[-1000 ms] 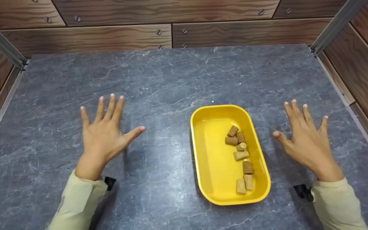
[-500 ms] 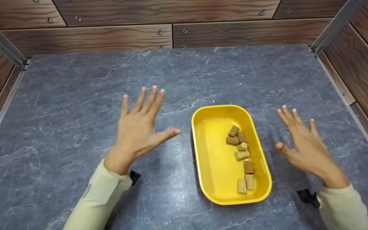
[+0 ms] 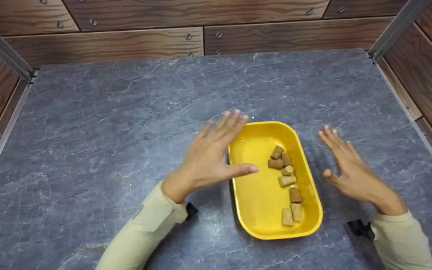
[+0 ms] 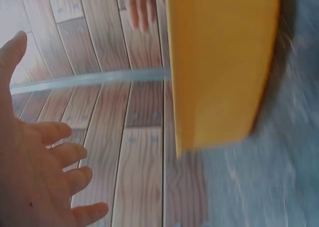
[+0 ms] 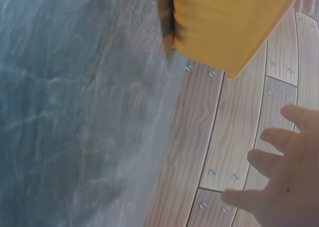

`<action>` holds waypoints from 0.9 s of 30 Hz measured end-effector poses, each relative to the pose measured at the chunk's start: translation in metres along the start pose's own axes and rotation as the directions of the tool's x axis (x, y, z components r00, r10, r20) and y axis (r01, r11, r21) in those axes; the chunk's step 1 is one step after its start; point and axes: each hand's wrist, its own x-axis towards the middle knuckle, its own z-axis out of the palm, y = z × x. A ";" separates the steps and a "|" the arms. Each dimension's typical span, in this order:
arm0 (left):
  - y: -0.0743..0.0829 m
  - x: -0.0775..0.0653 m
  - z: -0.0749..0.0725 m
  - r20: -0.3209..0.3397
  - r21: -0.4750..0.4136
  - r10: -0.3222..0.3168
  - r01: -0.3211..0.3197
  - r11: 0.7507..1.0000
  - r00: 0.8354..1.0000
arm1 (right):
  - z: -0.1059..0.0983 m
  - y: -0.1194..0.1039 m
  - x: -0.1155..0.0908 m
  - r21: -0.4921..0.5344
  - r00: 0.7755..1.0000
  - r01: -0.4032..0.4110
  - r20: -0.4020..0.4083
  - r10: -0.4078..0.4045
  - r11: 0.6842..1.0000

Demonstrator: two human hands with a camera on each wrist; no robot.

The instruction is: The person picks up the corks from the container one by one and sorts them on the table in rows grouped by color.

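Both hands bare, either side of yellow tray of corks

Yellow tray (image 3: 261, 197) sits on the grey marbled bench (image 3: 107, 131), right of centre, long side running away from the person. Eight corks (image 3: 287, 181) lie inside, along its right side: five bunched farther up, three nearer the person (mix of darker brown and paler tan).

Left hand (image 3: 209, 159) hangs over the tray's left rim, fingers (image 4: 79, 179) straight and apart, thumb out wide over the tray's inside. Slightly blurred in the head view; left wrist view shows a gap between hand and tray.

Right hand (image 3: 353, 174) is just beside the tray on the right, not touching, fingers apart, thumb pointing at the tray wall.

Pale sleeves (image 3: 401, 238) on both arms, black device (image 3: 359, 228) under each wrist. Wood-patterned panels (image 3: 103, 47) behind and at both sides, metal posts (image 3: 399, 32) at the far corners.
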 end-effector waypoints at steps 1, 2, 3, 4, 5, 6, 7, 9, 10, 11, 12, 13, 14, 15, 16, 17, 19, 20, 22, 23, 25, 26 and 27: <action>0.003 0.002 0.001 0.015 -0.028 0.014 -0.013 1.000 1.000 | 0.000 0.001 0.000 0.013 1.000 -0.001 0.014 0.001 1.000; 0.006 0.004 0.003 0.026 -0.055 0.028 -0.027 0.998 0.999 | 0.001 0.001 0.000 0.026 1.000 -0.006 0.030 0.005 1.000; 0.009 0.006 0.004 0.034 -0.079 0.042 -0.039 0.996 0.999 | 0.001 0.001 0.000 0.042 0.999 -0.014 0.048 0.012 0.999; 0.012 0.008 0.006 0.041 -0.100 0.053 -0.049 0.994 0.998 | 0.001 0.001 0.000 0.054 0.998 -0.025 0.065 0.021 0.998; 0.014 0.010 0.008 0.044 -0.121 0.067 -0.061 0.991 0.997 | 0.001 0.001 0.000 0.065 0.996 -0.034 0.082 0.029 0.997; 0.017 0.012 0.010 0.045 -0.141 0.082 -0.075 0.987 0.996 | 0.002 0.001 0.000 0.074 0.995 -0.041 0.095 0.034 0.996; 0.019 0.014 0.012 0.047 -0.153 0.095 -0.087 0.984 0.994 | 0.002 0.001 0.001 0.086 0.994 -0.043 0.106 0.034 0.995; 0.022 0.017 0.017 0.058 -0.166 0.124 -0.113 0.980 0.991 | 0.004 0.002 0.001 0.108 0.992 -0.037 0.126 0.024 0.993; 0.023 0.019 0.020 0.064 -0.176 0.143 -0.130 0.976 0.988 | 0.004 0.003 0.002 0.123 0.991 -0.028 0.134 0.011 0.992; 0.023 0.020 0.023 0.070 -0.183 0.164 -0.149 0.972 0.984 | 0.005 0.004 0.002 0.141 0.990 -0.018 0.140 -0.002 0.990; 0.024 0.022 0.026 0.081 -0.187 0.182 -0.164 0.969 0.980 | 0.006 0.005 0.002 0.160 0.989 -0.012 0.149 -0.012 0.987; 0.025 0.023 0.029 0.091 -0.189 0.196 -0.177 0.966 0.976 | 0.006 0.005 0.003 0.176 0.987 -0.008 0.160 -0.021 0.984; 0.026 0.024 0.032 0.104 -0.193 0.209 -0.187 0.963 0.972 | 0.006 0.005 0.003 0.190 0.985 -0.010 0.173 -0.023 0.982; 0.026 0.025 0.035 0.118 -0.198 0.217 -0.191 0.961 0.969 | 0.006 0.005 0.003 0.201 0.982 -0.016 0.186 -0.022 0.980; 0.027 0.026 0.037 0.130 -0.199 0.223 -0.195 0.960 0.966 | 0.006 0.005 0.003 0.209 0.980 -0.023 0.197 -0.019 0.978; 0.028 0.026 0.039 0.148 -0.196 0.223 -0.193 0.962 0.964 | 0.006 0.005 0.003 0.210 0.978 -0.033 0.208 -0.012 0.977; 0.030 0.028 0.043 0.175 -0.192 0.222 -0.188 0.963 0.959 | 0.006 0.004 0.002 0.204 0.973 -0.054 0.230 0.005 0.977; 0.031 0.028 0.045 0.185 -0.191 0.223 -0.187 0.964 0.957 | 0.006 0.004 0.002 0.199 0.971 -0.065 0.239 0.016 0.978; 0.034 0.028 0.049 0.203 -0.179 0.224 -0.189 0.965 0.953 | 0.006 0.004 0.002 0.185 0.968 -0.078 0.249 0.030 0.980; 0.035 0.028 0.051 0.209 -0.172 0.229 -0.195 0.966 0.951 | 0.007 0.004 0.003 0.177 0.968 -0.078 0.251 0.032 0.981; 0.037 0.028 0.056 0.218 -0.150 0.242 -0.212 0.966 0.946 | 0.007 0.005 0.003 0.162 0.967 -0.079 0.252 0.036 0.984; 0.038 0.028 0.058 0.224 -0.137 0.246 -0.219 0.966 0.943 | 0.008 0.005 0.004 0.153 0.967 -0.078 0.252 0.037 0.985; 0.039 0.028 0.060 0.229 -0.125 0.249 -0.225 0.966 0.941 | 0.008 0.005 0.004 0.145 0.967 -0.076 0.252 0.037 0.987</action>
